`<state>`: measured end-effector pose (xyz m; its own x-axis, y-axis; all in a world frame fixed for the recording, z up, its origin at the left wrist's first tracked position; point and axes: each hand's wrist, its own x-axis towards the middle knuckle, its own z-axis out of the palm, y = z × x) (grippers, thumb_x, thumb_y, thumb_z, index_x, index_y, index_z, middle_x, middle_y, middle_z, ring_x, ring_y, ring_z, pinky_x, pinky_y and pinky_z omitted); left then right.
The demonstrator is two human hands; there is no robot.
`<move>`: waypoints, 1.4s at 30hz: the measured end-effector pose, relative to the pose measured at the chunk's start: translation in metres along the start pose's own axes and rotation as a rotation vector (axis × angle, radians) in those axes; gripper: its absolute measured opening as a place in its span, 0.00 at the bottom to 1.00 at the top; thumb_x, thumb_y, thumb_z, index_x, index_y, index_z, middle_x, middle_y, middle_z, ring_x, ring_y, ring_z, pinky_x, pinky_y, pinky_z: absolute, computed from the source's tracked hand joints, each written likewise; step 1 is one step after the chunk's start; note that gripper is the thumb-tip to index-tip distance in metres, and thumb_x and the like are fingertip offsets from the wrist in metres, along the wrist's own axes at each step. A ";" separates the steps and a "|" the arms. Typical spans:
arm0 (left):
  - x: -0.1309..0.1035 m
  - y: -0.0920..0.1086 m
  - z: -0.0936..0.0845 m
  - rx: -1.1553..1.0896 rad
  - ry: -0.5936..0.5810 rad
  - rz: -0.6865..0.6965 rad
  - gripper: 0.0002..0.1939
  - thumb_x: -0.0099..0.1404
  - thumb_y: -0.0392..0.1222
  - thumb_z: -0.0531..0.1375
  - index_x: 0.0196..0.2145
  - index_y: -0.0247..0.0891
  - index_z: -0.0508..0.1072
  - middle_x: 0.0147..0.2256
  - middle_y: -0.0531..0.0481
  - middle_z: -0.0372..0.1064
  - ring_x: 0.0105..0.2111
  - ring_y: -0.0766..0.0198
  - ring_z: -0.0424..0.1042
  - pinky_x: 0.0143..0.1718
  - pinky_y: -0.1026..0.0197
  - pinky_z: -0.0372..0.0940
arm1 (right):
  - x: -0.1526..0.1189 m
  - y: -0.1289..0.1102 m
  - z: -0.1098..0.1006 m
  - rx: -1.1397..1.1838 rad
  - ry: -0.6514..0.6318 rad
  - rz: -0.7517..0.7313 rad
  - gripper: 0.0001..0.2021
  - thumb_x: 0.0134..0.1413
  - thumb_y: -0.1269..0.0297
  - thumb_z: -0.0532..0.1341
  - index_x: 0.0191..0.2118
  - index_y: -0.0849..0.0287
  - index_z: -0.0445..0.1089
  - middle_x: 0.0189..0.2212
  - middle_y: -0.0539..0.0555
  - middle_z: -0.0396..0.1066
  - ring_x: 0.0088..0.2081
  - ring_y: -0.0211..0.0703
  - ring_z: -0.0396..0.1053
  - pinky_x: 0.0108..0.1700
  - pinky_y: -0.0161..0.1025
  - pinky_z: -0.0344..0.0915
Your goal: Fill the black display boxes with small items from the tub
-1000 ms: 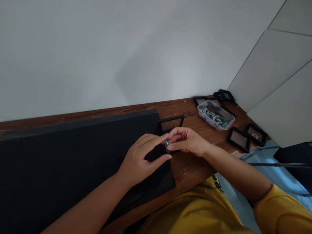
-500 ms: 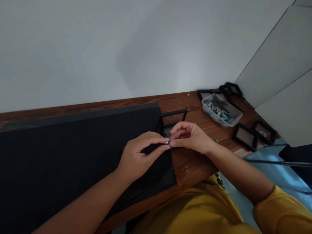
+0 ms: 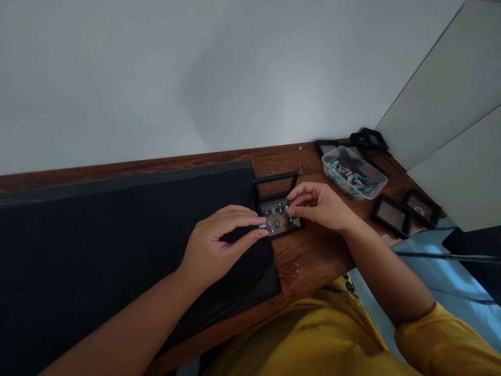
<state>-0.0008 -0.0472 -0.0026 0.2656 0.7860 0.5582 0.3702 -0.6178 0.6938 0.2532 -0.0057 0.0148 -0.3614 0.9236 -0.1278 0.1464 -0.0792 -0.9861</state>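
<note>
A small black display box (image 3: 287, 234) stands with its windowed lid (image 3: 294, 183) raised. Several glossy press-on nails, dark, green and pinkish, lie in rows on its pale inside. At the box's left edge, my left hand (image 3: 219, 243) has a shiny bluish press-on nail (image 3: 262, 226) between thumb and forefinger. My right hand (image 3: 321, 206) reaches into the box's right side, thumb and fingers drawn together at a green press-on nail (image 3: 290, 219); its fingertips partly cover the nails there.
A clear plastic tub (image 3: 354, 175) of loose press-on nails stands right of the box. More black display boxes (image 3: 391, 215) lie at the right and back. A black mat (image 3: 117, 250) covers the left of the wooden table (image 3: 309, 261), which meets a pale wall (image 3: 136, 78).
My hands have parted from where they met in front of the box. The right has moved up and right into the box, uncovering the nails. The view has shifted slightly.
</note>
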 end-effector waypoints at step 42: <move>0.005 0.000 -0.002 0.032 -0.019 0.150 0.01 0.69 0.39 0.69 0.39 0.42 0.82 0.35 0.53 0.83 0.37 0.61 0.80 0.42 0.57 0.76 | -0.012 -0.006 0.003 -0.692 -0.138 -0.270 0.17 0.54 0.76 0.69 0.50 0.59 0.77 0.34 0.49 0.81 0.28 0.34 0.69 0.35 0.34 0.59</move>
<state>-0.0009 -0.0430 0.0014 0.3368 0.6854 0.6455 0.3527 -0.7275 0.5885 0.2533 -0.0171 0.0218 -0.5717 0.8188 0.0517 0.5653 0.4388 -0.6985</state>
